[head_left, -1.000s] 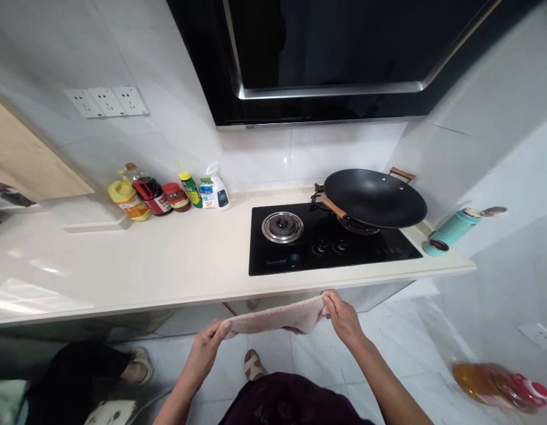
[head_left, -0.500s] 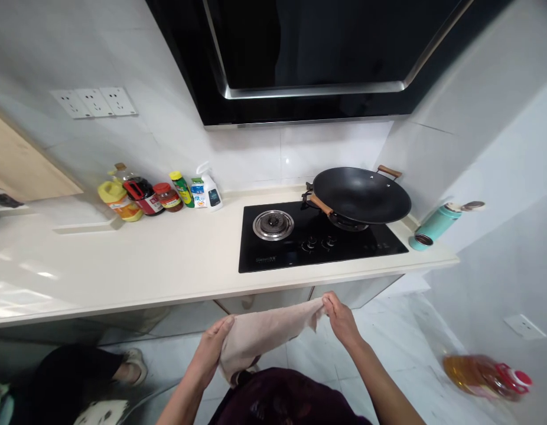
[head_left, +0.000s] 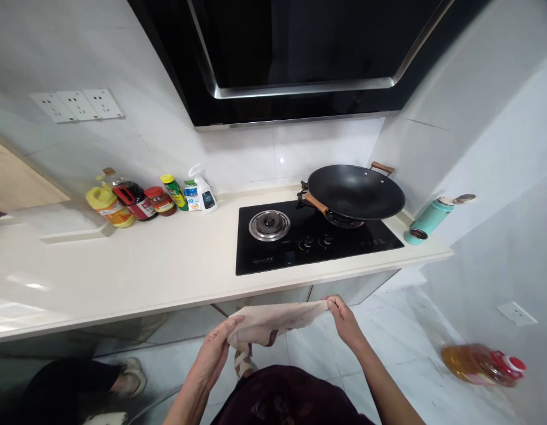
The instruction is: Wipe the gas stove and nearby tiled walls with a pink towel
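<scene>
A thin beige cloth (head_left: 277,319) is stretched between my two hands in front of the counter edge. My left hand (head_left: 217,342) pinches its left end, thumb on top. At the other end, my right hand (head_left: 344,321) grips the corner between thumb and fingers. The cloth's lower edge hangs loose and uneven above the floor. Beyond it, on the counter, lies the black gas stove (head_left: 282,260). A black wok (head_left: 355,192) with wooden handles rests on the right burner, while the left burner (head_left: 269,226) is bare.
Several bottles and jars, with a white spray bottle (head_left: 206,193), line the wall. A teal utensil holder (head_left: 433,215) stands right of the stove. The range hood (head_left: 300,106) hangs overhead. An oil jug (head_left: 477,364) is on the floor; another person's foot (head_left: 132,378) shows lower left.
The cloth's hanging part has lifted and gathered, so it now spans more narrowly between my hands. My view has shifted slightly to the right. Both hands keep their hold.
</scene>
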The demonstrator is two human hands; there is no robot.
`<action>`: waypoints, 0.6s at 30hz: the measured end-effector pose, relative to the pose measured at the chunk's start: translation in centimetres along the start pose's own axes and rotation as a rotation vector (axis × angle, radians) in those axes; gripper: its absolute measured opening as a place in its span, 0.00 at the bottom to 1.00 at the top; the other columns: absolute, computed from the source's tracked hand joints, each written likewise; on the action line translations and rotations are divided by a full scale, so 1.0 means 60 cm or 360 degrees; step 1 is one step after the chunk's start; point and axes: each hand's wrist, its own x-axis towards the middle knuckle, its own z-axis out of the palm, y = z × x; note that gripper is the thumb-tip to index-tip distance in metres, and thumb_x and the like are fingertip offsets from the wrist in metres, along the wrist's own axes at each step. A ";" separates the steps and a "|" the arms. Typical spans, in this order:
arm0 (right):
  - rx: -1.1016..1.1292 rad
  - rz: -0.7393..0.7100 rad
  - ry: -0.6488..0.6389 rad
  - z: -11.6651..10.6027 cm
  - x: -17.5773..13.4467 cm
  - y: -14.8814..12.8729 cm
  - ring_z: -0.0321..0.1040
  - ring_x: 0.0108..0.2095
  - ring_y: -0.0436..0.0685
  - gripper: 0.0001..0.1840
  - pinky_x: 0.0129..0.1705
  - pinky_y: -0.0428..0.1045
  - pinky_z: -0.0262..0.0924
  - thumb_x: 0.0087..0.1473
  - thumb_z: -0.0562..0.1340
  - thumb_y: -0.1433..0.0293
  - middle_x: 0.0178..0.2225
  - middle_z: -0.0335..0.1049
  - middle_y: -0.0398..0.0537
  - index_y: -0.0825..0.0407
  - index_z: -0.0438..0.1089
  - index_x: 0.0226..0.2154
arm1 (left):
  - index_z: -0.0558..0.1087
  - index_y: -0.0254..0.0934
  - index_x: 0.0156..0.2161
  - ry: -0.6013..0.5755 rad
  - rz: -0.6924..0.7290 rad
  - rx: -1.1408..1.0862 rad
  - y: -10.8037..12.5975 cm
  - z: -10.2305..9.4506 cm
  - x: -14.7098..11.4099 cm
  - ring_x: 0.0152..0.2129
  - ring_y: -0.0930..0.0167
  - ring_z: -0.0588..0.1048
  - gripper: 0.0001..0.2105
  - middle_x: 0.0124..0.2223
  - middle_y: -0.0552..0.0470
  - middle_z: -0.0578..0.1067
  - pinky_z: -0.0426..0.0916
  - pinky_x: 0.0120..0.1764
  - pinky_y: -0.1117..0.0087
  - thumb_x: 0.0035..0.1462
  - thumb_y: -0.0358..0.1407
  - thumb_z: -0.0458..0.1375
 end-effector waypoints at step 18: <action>-0.0469 -0.0592 -0.0252 0.000 0.035 -0.105 0.72 0.49 0.58 0.21 0.51 0.53 0.70 0.62 0.54 0.67 0.50 0.68 0.51 0.42 0.73 0.55 | 0.73 0.47 0.61 0.0285 0.0572 0.1267 0.069 -0.121 0.003 0.53 0.60 0.79 0.27 0.57 0.49 0.80 0.71 0.57 0.63 0.56 0.48 0.59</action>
